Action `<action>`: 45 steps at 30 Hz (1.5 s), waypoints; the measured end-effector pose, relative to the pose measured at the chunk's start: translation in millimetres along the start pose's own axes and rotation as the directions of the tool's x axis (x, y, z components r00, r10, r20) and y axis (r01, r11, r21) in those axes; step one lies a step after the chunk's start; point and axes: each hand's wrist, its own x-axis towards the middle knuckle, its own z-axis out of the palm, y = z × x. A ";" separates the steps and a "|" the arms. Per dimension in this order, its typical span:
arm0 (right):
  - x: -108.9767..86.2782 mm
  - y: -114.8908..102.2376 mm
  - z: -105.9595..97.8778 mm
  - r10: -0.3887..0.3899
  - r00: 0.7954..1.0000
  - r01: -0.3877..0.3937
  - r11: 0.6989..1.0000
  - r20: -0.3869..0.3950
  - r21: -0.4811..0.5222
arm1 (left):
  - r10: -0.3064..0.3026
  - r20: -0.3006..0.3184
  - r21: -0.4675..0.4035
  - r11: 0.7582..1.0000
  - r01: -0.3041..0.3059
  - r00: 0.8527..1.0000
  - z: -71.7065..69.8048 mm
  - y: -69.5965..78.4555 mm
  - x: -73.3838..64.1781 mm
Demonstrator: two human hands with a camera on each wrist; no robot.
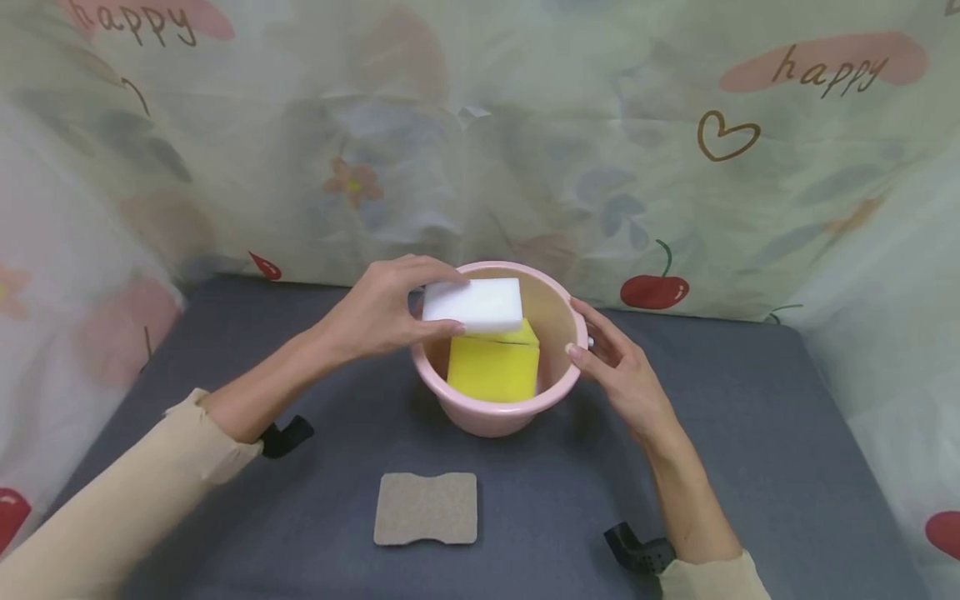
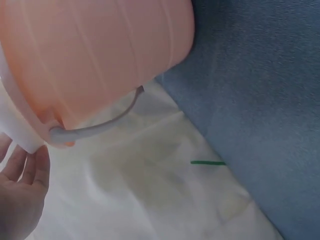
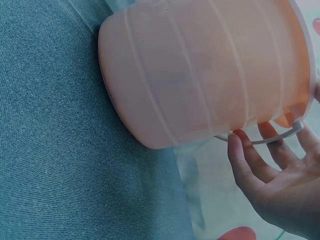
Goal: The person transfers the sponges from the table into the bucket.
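My left hand pinches a white block-shaped sponge between thumb and fingers, over the mouth of a pink bucket. In the left wrist view the fingers of that hand show at the white sponge, right by the rim. Yellow sponge sits inside the bucket, partly covered by the white one. At the bucket's right side my right hand holds the rim, thumb over the edge. Its fingers lie along the outer wall near the handle in the right wrist view.
A flat grey-brown pad with notched sides lies on the dark table in front of the bucket. Printed cloth hangs behind the table and along both sides. Black wrist straps show near both sleeves.
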 end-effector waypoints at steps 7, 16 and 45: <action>2.2 -0.7 -0.6 0.009 1.000 -0.009 1.000 -0.004 -0.018 | 0.010 0.012 -0.021 1.000 -0.010 1.000 8.7 2.0 14.4; -0.4 0.3 -2.3 0.003 1.000 -0.004 0.999 -0.027 -0.039 | 0.015 0.054 0.030 0.999 -0.017 0.998 20.5 2.8 30.5; -0.7 2.0 -0.3 -0.014 1.000 0.014 0.998 -0.009 -0.057 | -0.003 0.047 0.024 1.000 0.002 0.999 36.4 0.1 22.5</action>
